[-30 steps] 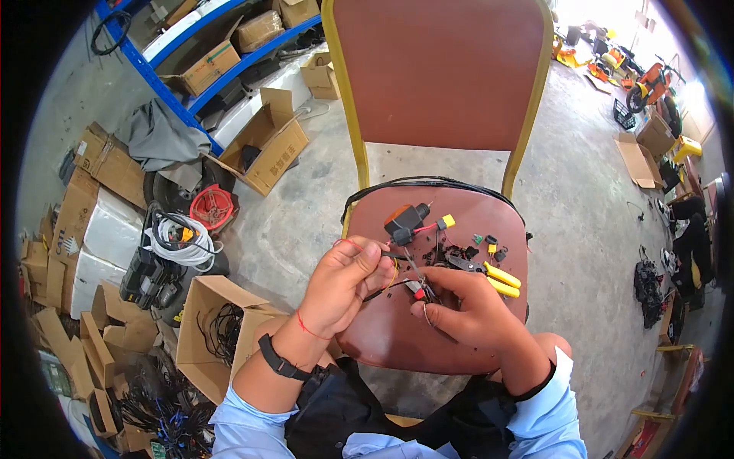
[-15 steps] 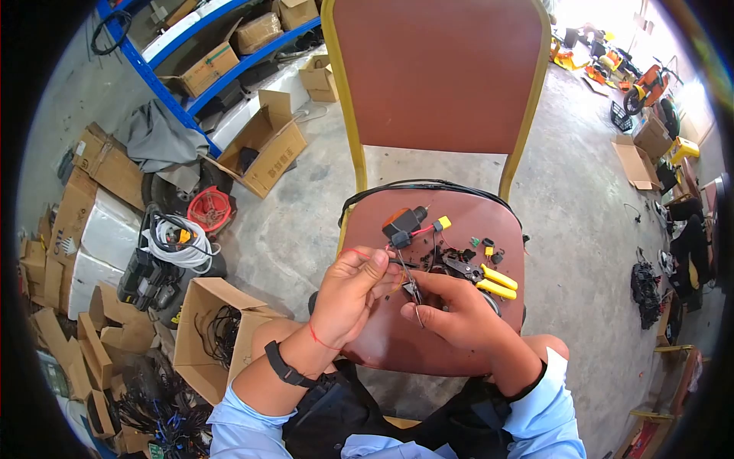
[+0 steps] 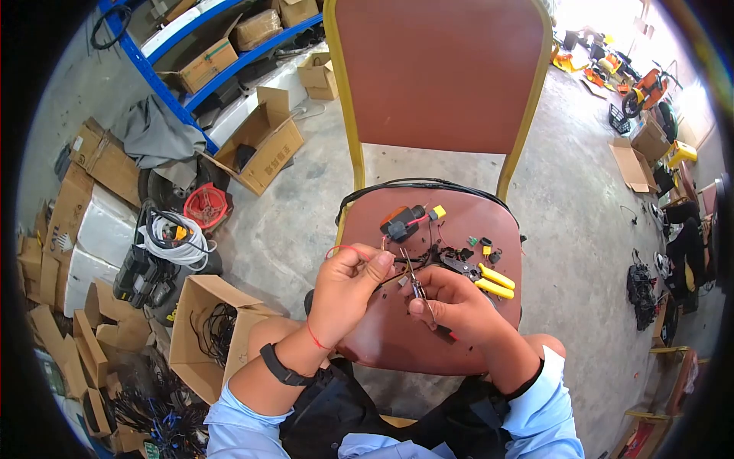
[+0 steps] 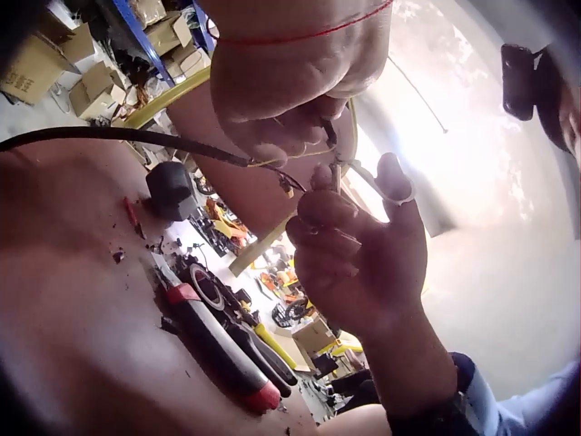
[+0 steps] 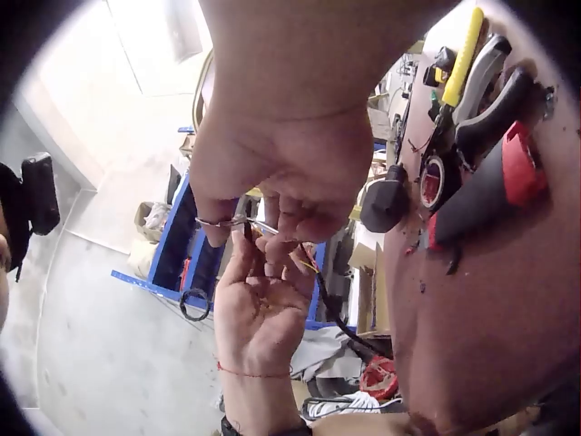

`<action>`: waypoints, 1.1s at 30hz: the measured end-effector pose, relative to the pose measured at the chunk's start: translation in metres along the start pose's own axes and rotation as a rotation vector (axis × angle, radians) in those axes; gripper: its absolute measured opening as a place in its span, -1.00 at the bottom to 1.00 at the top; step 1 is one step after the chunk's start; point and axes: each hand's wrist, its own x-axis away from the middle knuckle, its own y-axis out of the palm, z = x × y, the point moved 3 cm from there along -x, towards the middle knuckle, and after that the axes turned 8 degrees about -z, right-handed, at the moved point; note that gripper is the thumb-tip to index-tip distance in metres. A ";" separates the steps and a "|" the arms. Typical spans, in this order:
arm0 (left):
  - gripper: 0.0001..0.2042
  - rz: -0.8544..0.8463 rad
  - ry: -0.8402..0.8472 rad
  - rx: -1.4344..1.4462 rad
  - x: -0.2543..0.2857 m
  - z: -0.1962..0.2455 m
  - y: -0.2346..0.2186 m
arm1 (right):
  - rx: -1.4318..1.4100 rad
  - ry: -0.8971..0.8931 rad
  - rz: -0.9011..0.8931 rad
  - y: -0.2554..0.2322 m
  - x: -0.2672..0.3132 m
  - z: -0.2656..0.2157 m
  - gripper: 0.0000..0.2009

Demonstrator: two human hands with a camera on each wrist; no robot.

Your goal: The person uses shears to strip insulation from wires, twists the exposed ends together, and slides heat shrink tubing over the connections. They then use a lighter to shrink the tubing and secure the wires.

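Since half a second ago, the right hand (image 3: 459, 306) has been shifted slightly upward, so that the red handle end of the pliers (image 3: 451, 335), covered then, is now seen below it. The left hand (image 3: 348, 291) is kept just beside it, with fingertips raised.

The scissors (image 3: 417, 289) are gripped in the right hand, fingers curled round the handles and blades pointed up toward the left fingertips. A wire (image 4: 281, 160) is pinched by the left hand's thumb and fingers; it is run in from the black cable (image 4: 136, 136), above the seat (image 3: 397, 348). Whether any strand lies between the blades cannot be told. On the seat, the box (image 3: 404, 228) and the yellow-handled cutters (image 3: 495, 281) are left lying.

Trimming or stripping appears to be in hand. For that, the strand is best held taut and pinched close to the cut, with the fingertips drawn back from the blades. Only light pressure should be applied if insulation is to be scored, since the thin core could easily be nicked.
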 end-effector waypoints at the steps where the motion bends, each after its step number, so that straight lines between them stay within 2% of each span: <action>1: -0.80 -0.011 0.003 -0.014 0.000 0.001 0.000 | -0.005 0.002 -0.002 0.000 0.000 0.000 -0.63; 9: -0.83 -0.107 -0.023 -0.031 0.000 0.005 -0.003 | -0.016 0.035 -0.007 0.010 0.004 -0.009 -0.61; 15: -0.81 -0.115 -0.024 -0.061 -0.001 0.004 -0.004 | -0.034 0.025 -0.026 0.009 0.004 -0.006 -0.61; 21: -0.79 -0.131 -0.046 0.082 -0.002 -0.002 -0.003 | -0.042 -0.089 0.018 0.012 0.000 0.001 -0.69; 27: -0.79 -0.142 -0.091 0.148 -0.001 -0.001 -0.004 | -0.064 -0.057 0.010 0.015 0.003 -0.005 -0.70; 30: -0.79 -0.161 -0.107 0.220 -0.001 -0.002 -0.004 | -0.143 -0.009 -0.060 0.015 0.005 -0.003 -0.65; 33: -0.79 -0.180 -0.102 0.241 -0.001 -0.004 -0.004 | -0.022 -0.029 0.007 0.014 0.001 0.000 -0.71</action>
